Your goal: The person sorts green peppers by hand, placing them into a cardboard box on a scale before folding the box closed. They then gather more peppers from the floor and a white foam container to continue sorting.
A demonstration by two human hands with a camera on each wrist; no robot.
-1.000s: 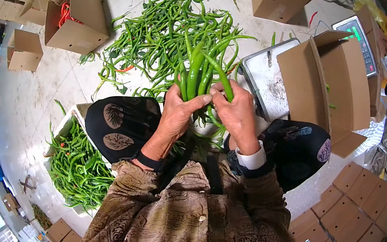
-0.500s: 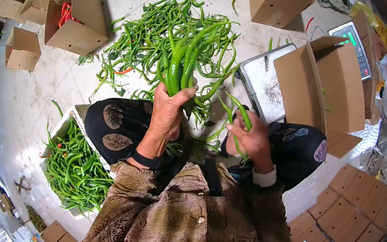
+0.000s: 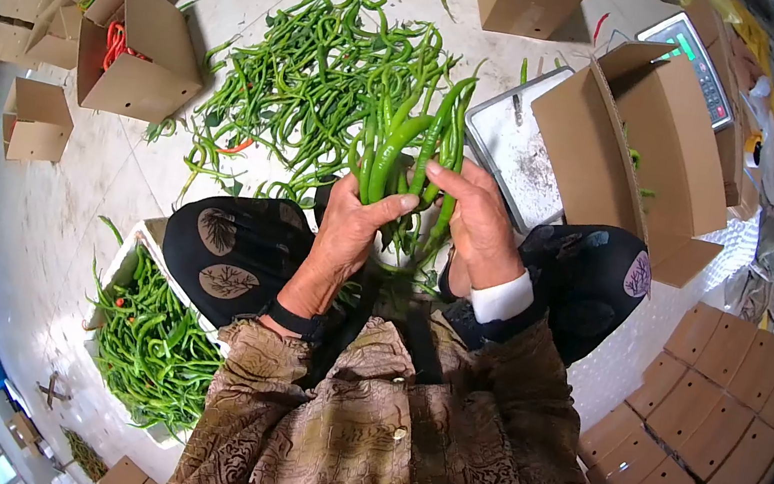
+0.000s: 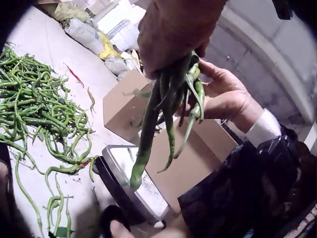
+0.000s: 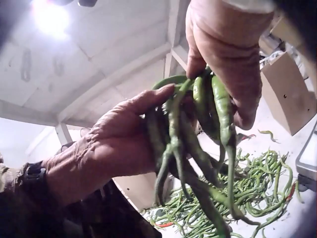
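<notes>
In the head view, a bunch of long green chili peppers [image 3: 386,156] stands upright in my left hand [image 3: 347,226], its thumb across the front. Against the bunch's right side, my right hand [image 3: 482,227] holds more green chili peppers [image 3: 439,129] between thumb and fingers. The pepper ends hang below my left hand [image 4: 173,39] in the left wrist view, with my right hand [image 4: 229,95] close behind. From the right wrist, my left hand [image 5: 124,131] wraps the bunch, while my right hand [image 5: 230,59] covers its upper part.
A large heap of green chili peppers [image 3: 302,77] lies on the floor ahead. At left stands a white foam box [image 3: 151,230] full of peppers. A cardboard box [image 3: 581,136] rests on the scale [image 3: 529,178] at right. Stacked cartons [image 3: 707,394] are at lower right.
My right hand moved away from the bunch, down and right, holding a few peppers, then came back up against its right side. My left hand kept hold of the bunch.
</notes>
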